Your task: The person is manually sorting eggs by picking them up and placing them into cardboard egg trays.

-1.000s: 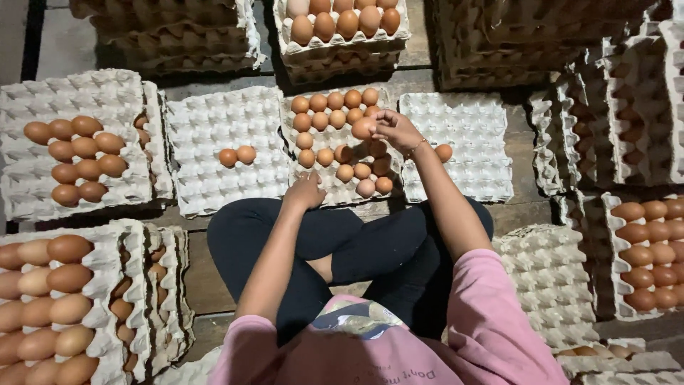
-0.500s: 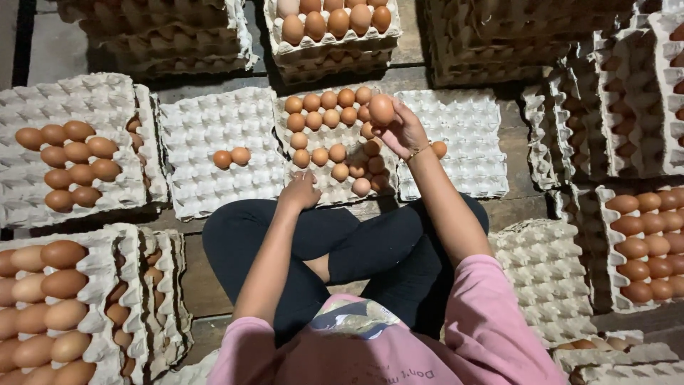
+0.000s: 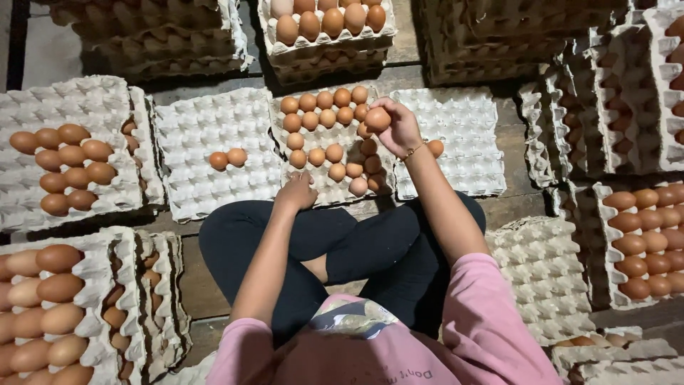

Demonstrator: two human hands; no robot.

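Head view: seated cross-legged on a wooden plank floor (image 3: 214,285), a person lifts the right hand (image 3: 397,128), fingers pinching a brown egg (image 3: 377,118), held just above the partly filled grey pulp egg tray (image 3: 335,189) in front, apparently to look it over. The left hand (image 3: 296,191), fingers loosely curled and holding nothing, rests on that tray's near edge, seemingly steadying it.
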